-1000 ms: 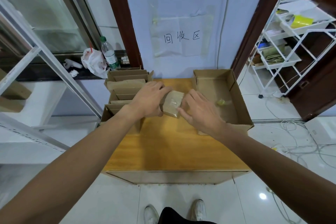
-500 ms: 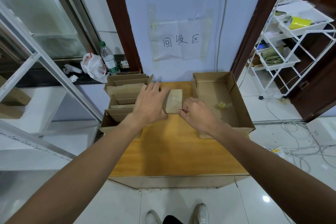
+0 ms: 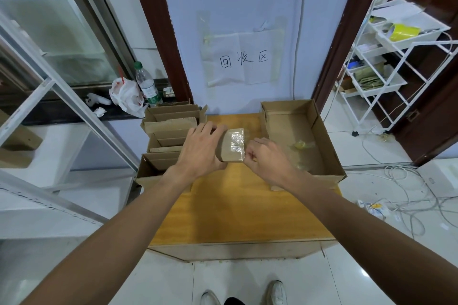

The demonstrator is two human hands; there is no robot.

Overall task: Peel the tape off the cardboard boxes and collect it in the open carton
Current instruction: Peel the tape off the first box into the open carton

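Pinching at the near right corner of the small cardboard box [image 3: 228,153], the right hand [image 3: 269,160] is nipping the clear tape [image 3: 236,142], fingertips pressed together on the film's edge. Opposite the pinch, the left hand [image 3: 200,150] is gripping the box, fingers curled round its left wall, bracing it. The strip is running straight away from the pinch along the box top. Just right of the pinching hand the open carton [image 3: 330,148] is lying, so that hand is sitting nearer the drop; crumpled tape [image 3: 301,144] is lying inside.
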